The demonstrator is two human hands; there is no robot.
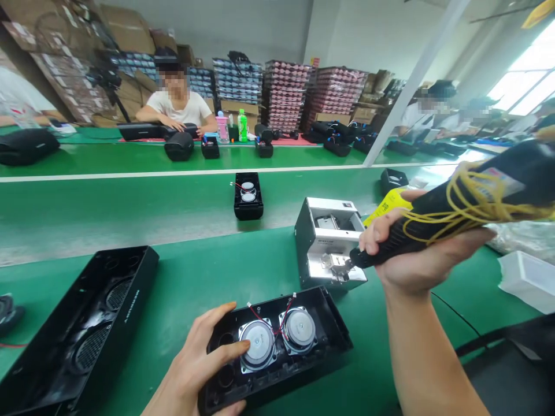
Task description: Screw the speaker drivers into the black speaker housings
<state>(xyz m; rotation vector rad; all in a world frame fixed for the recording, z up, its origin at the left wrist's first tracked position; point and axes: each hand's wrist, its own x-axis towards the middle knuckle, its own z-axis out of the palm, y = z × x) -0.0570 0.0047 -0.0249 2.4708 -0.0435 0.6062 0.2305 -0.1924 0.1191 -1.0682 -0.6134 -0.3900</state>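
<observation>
The green bench (191, 277) spans the work area. The left hand (193, 361) grips the casing (332, 341) in front of the feeder (305, 254), thumb on a speaker (259, 345). The right hand (418, 266) is closed around the driver (427, 214), its tip at the feeder; contact cannot be confirmed. Caution: a loose left-hand hold could let the casing shift; stray leads (262, 318) could snag. Count: one driver, one feeder, two speakers, two white connectors (294, 295).

Rear wall (273, 26): plain, pale grey. Window (522, 84) at far right, framed, heavily overexposed; illumination brightest on that side. A white post (411, 86) slants right of centre. Green desk (260, 266) spans the foreground, a white strip (130, 175) crossing beyond. Brown cartons (125, 29), left, and pink stacks (286, 95) stand before the wall.
</observation>
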